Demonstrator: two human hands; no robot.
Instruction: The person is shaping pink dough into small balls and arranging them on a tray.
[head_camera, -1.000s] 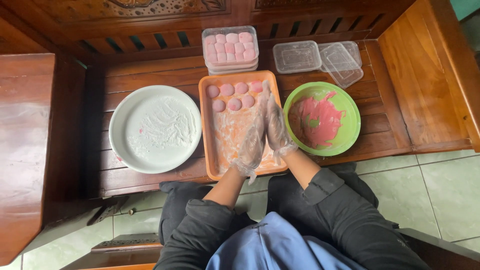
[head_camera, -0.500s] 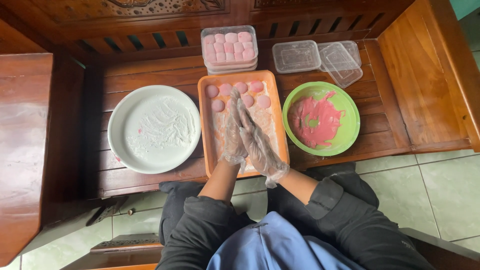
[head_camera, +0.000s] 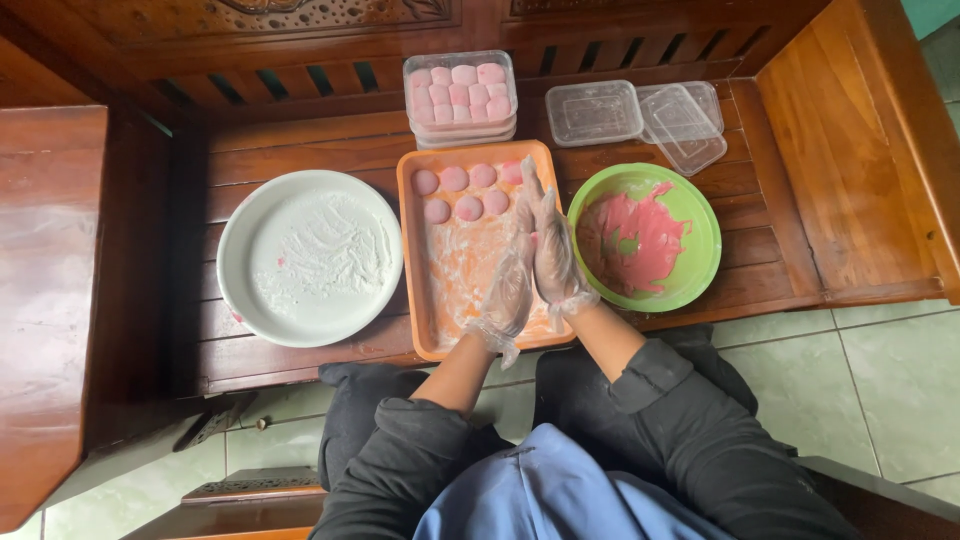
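Both hands wear thin clear plastic gloves and meet palm to palm over the right side of an orange tray (head_camera: 425, 300). My left hand (head_camera: 510, 290) lies below and left, my right hand (head_camera: 548, 250) above it with fingers stretched toward the tray's far corner. Whether something sits between the palms is hidden. Several pink round dough balls (head_camera: 468, 207) lie in two rows at the tray's far end. The tray's floor is dusted with white flour.
A white plate (head_camera: 310, 258) smeared with flour lies left of the tray. A green bowl (head_camera: 645, 238) with pink dough residue sits right. Behind stand a stacked clear box of pink balls (head_camera: 460, 95) and empty clear containers (head_camera: 640, 115). All rest on a wooden bench.
My pressed-together hands shifted from the tray's middle toward its right side, and the fingers now point further up toward the far corner.
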